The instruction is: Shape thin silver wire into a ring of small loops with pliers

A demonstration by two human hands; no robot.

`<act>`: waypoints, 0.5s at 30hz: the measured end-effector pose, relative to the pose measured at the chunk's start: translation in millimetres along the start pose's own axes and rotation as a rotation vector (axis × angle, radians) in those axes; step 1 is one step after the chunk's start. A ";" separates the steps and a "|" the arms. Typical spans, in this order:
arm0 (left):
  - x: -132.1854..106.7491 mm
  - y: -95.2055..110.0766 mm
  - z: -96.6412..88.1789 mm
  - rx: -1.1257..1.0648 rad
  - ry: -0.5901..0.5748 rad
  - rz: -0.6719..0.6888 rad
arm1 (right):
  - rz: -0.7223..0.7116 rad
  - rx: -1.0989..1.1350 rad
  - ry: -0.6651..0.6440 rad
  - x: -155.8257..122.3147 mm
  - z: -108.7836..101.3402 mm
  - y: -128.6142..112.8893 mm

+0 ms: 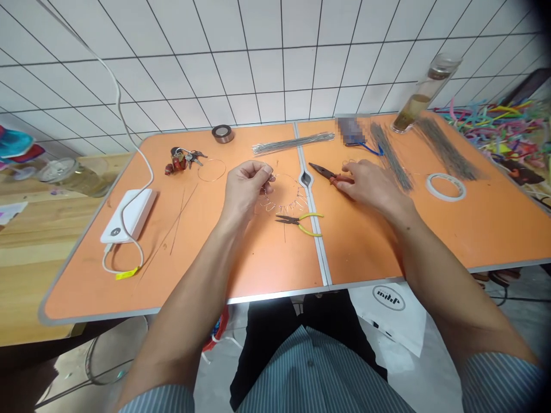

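Between the thumb and fingers of my left hand is pinched a thin wire ring with small bent loops along its lower edge. My right hand has its fingers closed about the handles of red-handled long-nose pliers, whose dark jaws point left near the table's seam. Just below the ring lies a smaller pair of yellow-handled pliers, its jaws toward the left. Part of the ring is hidden by my left fingers.
On the orange table lie a wire bundle, darker wire bundles, brown tape, white tape and keys. A white power bank sits left. A glass bottle stands at the back right.
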State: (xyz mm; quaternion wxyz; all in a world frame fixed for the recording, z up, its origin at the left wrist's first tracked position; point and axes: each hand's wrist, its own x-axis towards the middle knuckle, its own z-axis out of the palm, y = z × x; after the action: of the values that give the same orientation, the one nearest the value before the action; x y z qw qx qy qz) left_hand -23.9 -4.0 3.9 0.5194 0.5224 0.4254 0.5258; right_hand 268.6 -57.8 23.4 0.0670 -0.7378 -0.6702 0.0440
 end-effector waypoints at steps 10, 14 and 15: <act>4.1 3.5 -5.8 -0.043 0.048 -0.031 | 0.008 -0.150 -0.046 -2.2 21.1 -5.4; 5.0 4.5 -7.9 -0.052 0.046 -0.051 | -0.033 -0.242 0.049 -2.7 36.7 -6.2; 5.4 4.7 -8.4 -0.048 0.050 -0.054 | -0.039 -0.259 0.061 -2.8 39.6 -6.8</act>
State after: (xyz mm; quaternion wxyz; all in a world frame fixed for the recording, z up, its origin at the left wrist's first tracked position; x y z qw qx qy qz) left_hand -32.3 1.6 8.3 0.5349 0.4847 0.4395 0.5346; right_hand 255.5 -58.3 -14.6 -0.0073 -0.7281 -0.6822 -0.0666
